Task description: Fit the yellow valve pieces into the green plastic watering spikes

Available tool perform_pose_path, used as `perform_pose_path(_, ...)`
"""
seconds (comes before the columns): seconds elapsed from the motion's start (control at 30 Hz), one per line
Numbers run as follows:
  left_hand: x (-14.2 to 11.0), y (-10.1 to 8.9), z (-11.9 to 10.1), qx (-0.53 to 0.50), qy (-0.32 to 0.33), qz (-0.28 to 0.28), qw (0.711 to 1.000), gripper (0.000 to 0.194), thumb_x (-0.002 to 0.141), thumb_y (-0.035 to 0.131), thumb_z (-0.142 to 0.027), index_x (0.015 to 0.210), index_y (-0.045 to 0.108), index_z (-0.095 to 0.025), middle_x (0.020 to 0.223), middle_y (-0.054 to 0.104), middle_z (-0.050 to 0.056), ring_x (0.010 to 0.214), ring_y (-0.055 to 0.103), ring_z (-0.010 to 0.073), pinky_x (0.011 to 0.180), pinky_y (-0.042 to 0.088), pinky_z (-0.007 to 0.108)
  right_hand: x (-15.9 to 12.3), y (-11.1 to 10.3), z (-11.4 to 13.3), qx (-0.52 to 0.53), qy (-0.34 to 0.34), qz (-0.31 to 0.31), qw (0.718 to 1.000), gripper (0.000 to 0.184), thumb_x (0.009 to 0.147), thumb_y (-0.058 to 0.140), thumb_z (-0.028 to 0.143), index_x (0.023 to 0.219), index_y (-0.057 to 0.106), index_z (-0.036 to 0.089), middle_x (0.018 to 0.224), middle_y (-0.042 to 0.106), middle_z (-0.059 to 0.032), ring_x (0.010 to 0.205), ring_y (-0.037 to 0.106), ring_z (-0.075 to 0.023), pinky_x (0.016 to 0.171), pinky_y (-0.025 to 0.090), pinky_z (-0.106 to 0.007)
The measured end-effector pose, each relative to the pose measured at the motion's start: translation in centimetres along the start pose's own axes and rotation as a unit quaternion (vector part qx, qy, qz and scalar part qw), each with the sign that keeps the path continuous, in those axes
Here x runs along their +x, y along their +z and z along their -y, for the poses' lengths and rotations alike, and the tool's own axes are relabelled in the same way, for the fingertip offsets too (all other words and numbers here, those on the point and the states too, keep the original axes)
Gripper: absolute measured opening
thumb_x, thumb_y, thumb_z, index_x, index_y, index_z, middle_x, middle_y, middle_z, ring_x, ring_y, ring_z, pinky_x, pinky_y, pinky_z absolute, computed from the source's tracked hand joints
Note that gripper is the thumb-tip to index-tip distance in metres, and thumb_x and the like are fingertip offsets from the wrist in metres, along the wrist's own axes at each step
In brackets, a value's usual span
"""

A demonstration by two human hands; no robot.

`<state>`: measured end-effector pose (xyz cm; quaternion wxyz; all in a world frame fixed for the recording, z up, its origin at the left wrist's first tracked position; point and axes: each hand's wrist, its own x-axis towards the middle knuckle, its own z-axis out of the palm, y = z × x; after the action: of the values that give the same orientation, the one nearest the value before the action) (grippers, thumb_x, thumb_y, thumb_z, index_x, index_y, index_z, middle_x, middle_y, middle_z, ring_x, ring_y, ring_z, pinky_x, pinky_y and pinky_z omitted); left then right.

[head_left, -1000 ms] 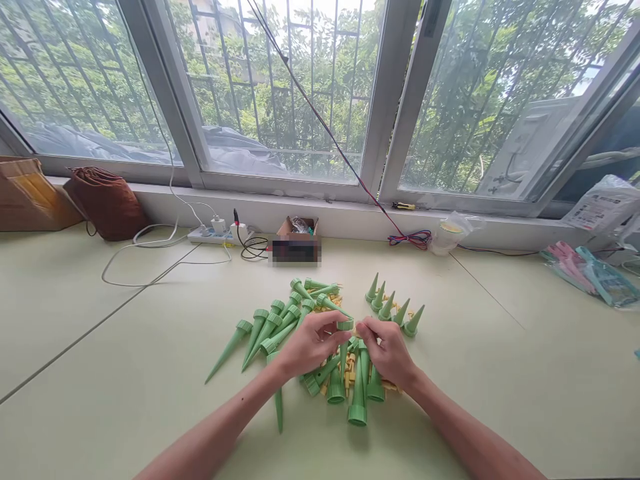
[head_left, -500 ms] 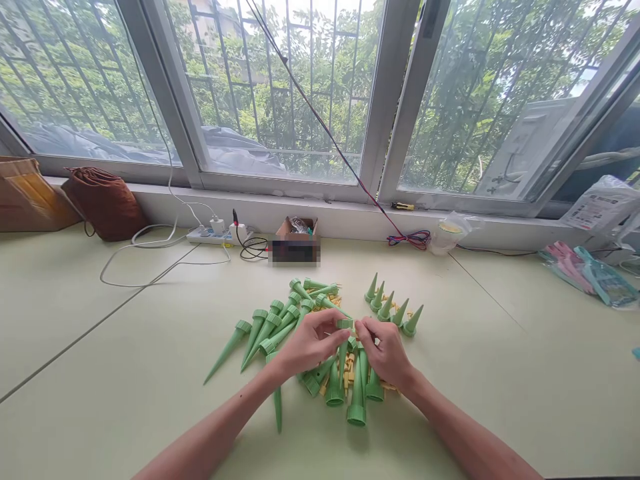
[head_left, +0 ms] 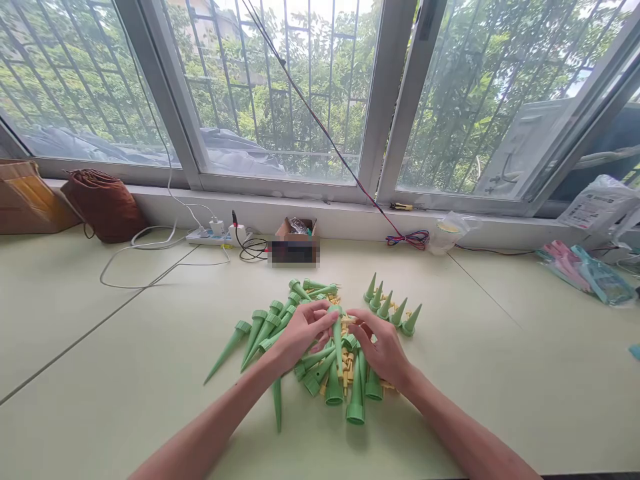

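My left hand (head_left: 305,333) is closed around the capped top of a green plastic plant-watering spike (head_left: 337,347), whose point hangs down over the pile. My right hand (head_left: 380,340) is beside the cap, its thumb and fingers bent on a small yellow plastic piece (head_left: 347,321). Fingers partly hide where that piece meets the spike. Below lie loose green spikes (head_left: 356,400) and yellow fittings (head_left: 346,367). More capped spikes (head_left: 257,333) fan out to the left. Several green cones (head_left: 385,307) stand upright in a row at the right.
Behind the pile is a small cardboard box (head_left: 297,229), with a power strip (head_left: 213,235) and white cables to its left. A brown pouch (head_left: 105,203) sits at the far left. Bundled wire (head_left: 407,239), a plastic bag (head_left: 447,233) and coloured packets (head_left: 585,273) lie toward the right.
Both hands have shifted slightly left and up, with the green spike. My right fingers have spread a little, and the yellow piece at the cap shows more clearly.
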<state>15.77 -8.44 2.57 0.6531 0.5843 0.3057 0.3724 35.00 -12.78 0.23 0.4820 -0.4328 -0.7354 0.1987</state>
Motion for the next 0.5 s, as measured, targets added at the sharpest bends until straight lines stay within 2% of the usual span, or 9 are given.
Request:
perform_pose_path(0.2, 0.09, 0.01, 0.2, -0.006, -0.01, 0.016, 1.0, 0.036, 0.084, 0.069, -0.049, 0.081, 0.059, -0.015, 0.058, 0.055, -0.004, 0.039, 0.039, 0.0037, 0.037, 0.027, 0.017, 0.04, 0.11, -0.2, -0.023, -0.04, -0.006, 0.999, 0.025, 0.101, 0.045, 0.03, 0.103, 0.067, 0.018, 0.079, 0.068, -0.0039, 0.066, 0.059, -0.0145, 0.062, 0.047, -0.025)
perform_pose_path(0.5, -0.18, 0.34, -0.42, 0.005, -0.018, 0.029, 0.999, 0.042, 0.083, 0.067, -0.055, 0.08, 0.055, -0.015, 0.055, 0.051, -0.006, 0.038, 0.035, 0.0035, 0.037, 0.028, 0.018, -0.12, 0.09, -0.02, -0.024, -0.018, 0.011, 0.999, 0.025, 0.101, 0.043, 0.03, 0.094, 0.064, 0.018, 0.074, 0.065, -0.0026, 0.063, 0.054, -0.0139, 0.061, 0.043, -0.025)
